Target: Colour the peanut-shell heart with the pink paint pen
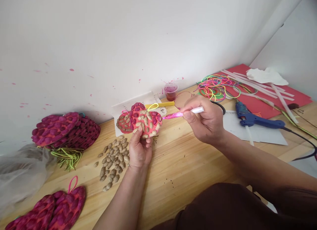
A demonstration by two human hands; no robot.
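My left hand (141,150) grips a red heart-shaped piece (151,126) by its lower edge. Peanut shells cover its face, some painted magenta and others still tan, and a yellow cord loop (153,106) sticks up from its top. Pinched in my right hand (204,121) is a paintbrush (183,114) with a white handle and a pink-stained front part. Its tip is at the right edge of the heart, by the painted shells. Behind the heart lies another red piece with tan shells (123,123). Loose peanut shells (116,159) lie left of my left wrist.
A cup of magenta paint (170,91) stands by the paint-spattered wall. Finished magenta pieces are stacked (64,131) at left, with more hearts (68,207) near the front. Colourful cords (215,86), a blue glue gun (257,119) and glue sticks (262,88) on red sheets lie right.
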